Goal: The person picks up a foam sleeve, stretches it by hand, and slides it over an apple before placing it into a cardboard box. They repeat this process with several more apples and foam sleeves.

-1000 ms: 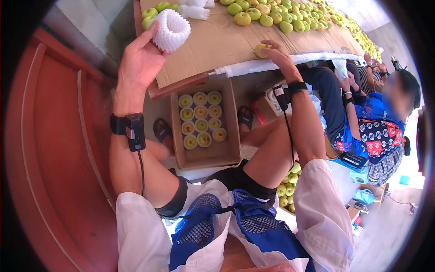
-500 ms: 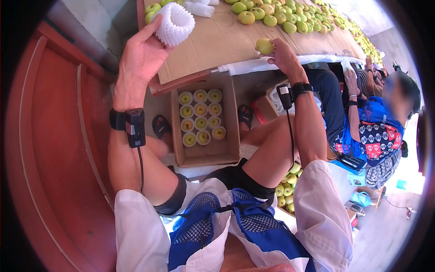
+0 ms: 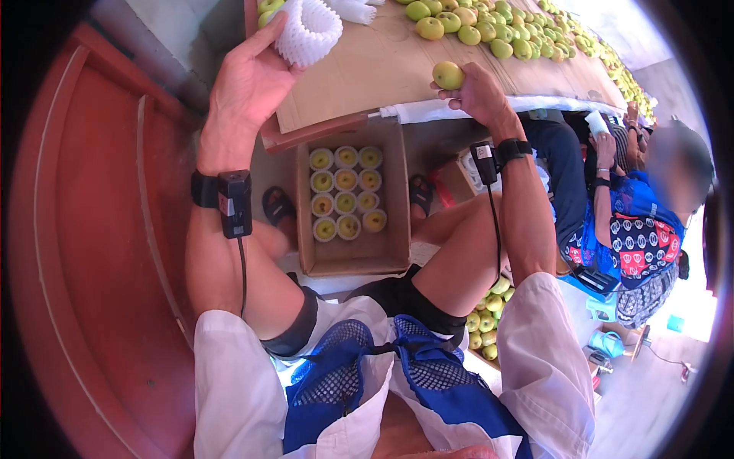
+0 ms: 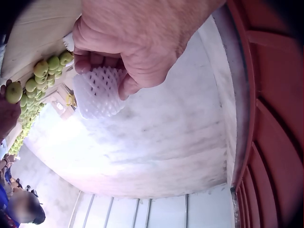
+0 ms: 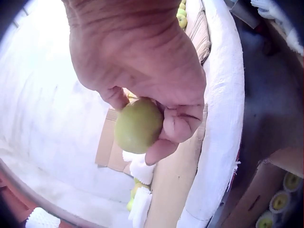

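My left hand (image 3: 248, 84) grips a white foam fruit net (image 3: 307, 32), its round mouth spread wide. In the left wrist view the thumb and fingers pinch the net (image 4: 97, 92) at its rim. Over the cardboard-covered table's near edge, my right hand (image 3: 483, 96) holds a yellow-green apple (image 3: 448, 76) with the fingers and thumb. The right wrist view shows this apple (image 5: 138, 126) bare, without a net around it. The two hands are apart, with the table's cardboard (image 3: 367, 73) behind them.
A cardboard box (image 3: 304, 229) on the floor between the feet holds rows of netted apples. Many loose apples (image 3: 501, 48) lie across the table's far side, beside more foam nets (image 3: 353, 11). A red door (image 3: 99, 214) is at the left; another person (image 3: 631, 206) sits at the right.
My right hand has lifted the apple off the table's edge area and turned it upward. The left hand keeps the net and shifts slightly right in view.
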